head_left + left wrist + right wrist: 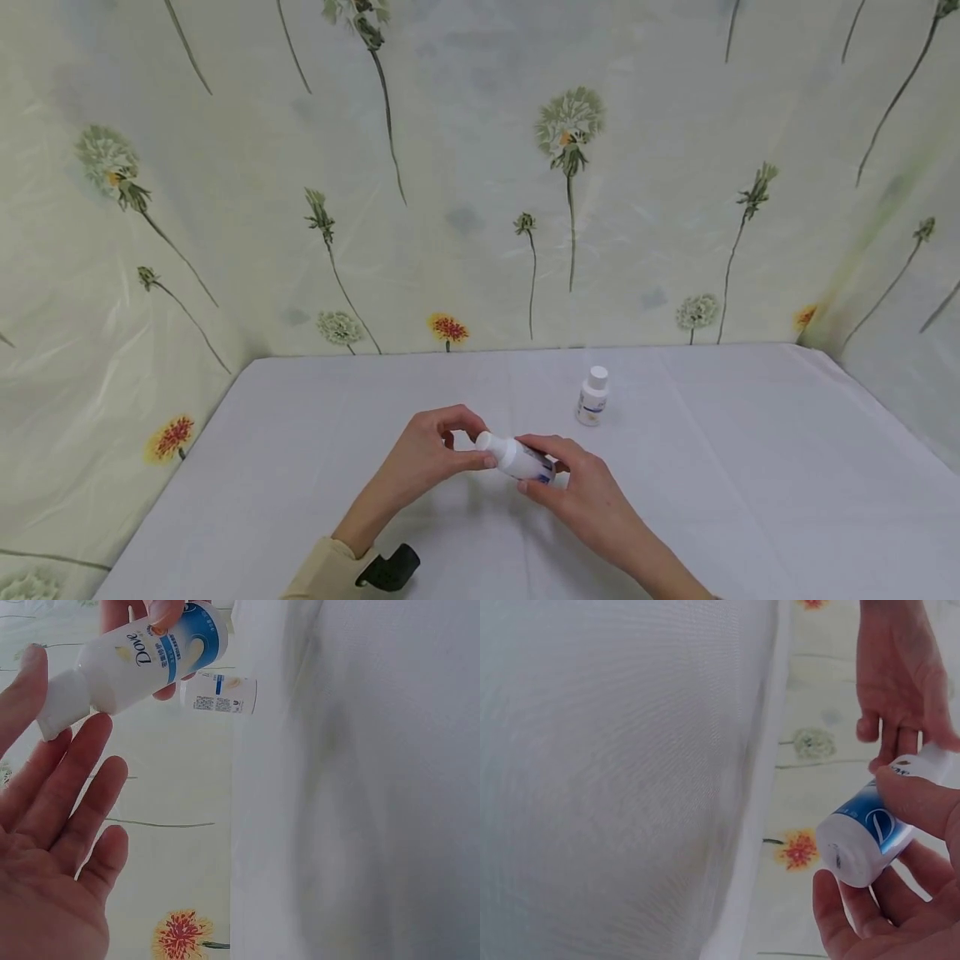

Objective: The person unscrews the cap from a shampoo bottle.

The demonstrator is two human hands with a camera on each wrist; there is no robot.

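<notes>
Above the table, a small white Dove bottle [525, 463] with a blue label is held tilted between both hands, its cap end toward the left. My left hand [427, 454] pinches the white cap [64, 703] between thumb and fingers, the other fingers spread below it in the left wrist view. Around the bottle's body, near its base, my right hand [588, 496] grips with thumb and fingers. In the right wrist view the bottle's base [849, 851] faces the camera.
A second white bottle [592, 398] stands upright on the table, farther back and to the right. White cloth [300, 467] covers the table. A flower-printed curtain [465, 250] rises behind and at the sides. A black strap device [390, 568] sits by the left sleeve.
</notes>
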